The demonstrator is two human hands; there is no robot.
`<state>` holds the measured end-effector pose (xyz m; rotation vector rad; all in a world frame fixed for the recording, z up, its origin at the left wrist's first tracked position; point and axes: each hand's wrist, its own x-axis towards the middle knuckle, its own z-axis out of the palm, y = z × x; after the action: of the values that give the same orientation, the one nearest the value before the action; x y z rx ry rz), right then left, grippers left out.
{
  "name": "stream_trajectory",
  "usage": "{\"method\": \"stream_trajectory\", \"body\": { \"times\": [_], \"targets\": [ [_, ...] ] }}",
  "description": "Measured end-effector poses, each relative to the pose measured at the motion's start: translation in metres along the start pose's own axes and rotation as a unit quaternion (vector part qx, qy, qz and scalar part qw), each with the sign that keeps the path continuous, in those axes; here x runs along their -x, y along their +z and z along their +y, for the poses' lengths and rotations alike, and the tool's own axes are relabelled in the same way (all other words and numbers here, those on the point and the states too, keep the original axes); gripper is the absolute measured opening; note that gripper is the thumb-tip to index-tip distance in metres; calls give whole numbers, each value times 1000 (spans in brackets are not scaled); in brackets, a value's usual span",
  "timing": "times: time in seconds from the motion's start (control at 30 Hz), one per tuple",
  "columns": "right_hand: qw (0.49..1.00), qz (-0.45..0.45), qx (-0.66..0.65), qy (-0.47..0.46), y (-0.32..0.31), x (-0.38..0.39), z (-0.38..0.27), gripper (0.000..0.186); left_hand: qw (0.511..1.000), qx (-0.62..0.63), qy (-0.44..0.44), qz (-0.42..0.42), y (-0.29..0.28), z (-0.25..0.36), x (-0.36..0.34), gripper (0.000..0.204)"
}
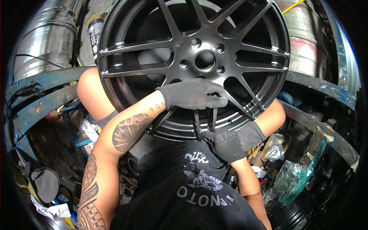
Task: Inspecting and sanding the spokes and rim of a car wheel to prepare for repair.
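A large black multi-spoke wheel (203, 32) lies across my bent legs, its hub and bolt holes facing up. My left hand (197, 94), in a dark knit glove, rests over the spokes just below the hub, fingers curled together; whatever is between them is hidden. My right hand (224, 145), also in a dark glove, is at the lower rim beside my black shirt (180, 195), fingers bent inward; I cannot make out what they hold.
Blue, scuffed metal beams (320, 92) curve around me. Steel kegs (46, 42) stand at both upper sides, with a black cylindrical container (94, 34) behind the wheel. Crumpled plastic (291, 178), white rags (51, 209) and scattered clutter lie around my legs.
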<state>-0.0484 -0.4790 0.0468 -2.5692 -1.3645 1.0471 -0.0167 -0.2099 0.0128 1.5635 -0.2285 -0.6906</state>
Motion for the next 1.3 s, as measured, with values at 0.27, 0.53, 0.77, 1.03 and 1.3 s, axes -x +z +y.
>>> {"method": "stream_trajectory", "body": {
  "times": [0.27, 0.53, 0.77, 1.03, 1.3],
  "targets": [
    [945, 238, -195, 113, -64, 35, 22, 30, 995, 4, -28, -100, -14, 21, 7, 48],
    [866, 422, -225, 148, -71, 27, 63, 25, 945, -318, -21, -68, 110, -7, 43, 41],
    [756, 580, -247, 175, -78, 38, 130, 30, 936, -351, -18, 30, 142, 21, 44, 36],
    [556, 614, -541, 145, -34, 0, 156, 33, 922, -347, -173, -4, 140, 40, 33, 51],
    [564, 623, -530, 110, -20, -26, 163, 36, 927, -323, -192, -8, 137, 36, 31, 60]
  ]
}}
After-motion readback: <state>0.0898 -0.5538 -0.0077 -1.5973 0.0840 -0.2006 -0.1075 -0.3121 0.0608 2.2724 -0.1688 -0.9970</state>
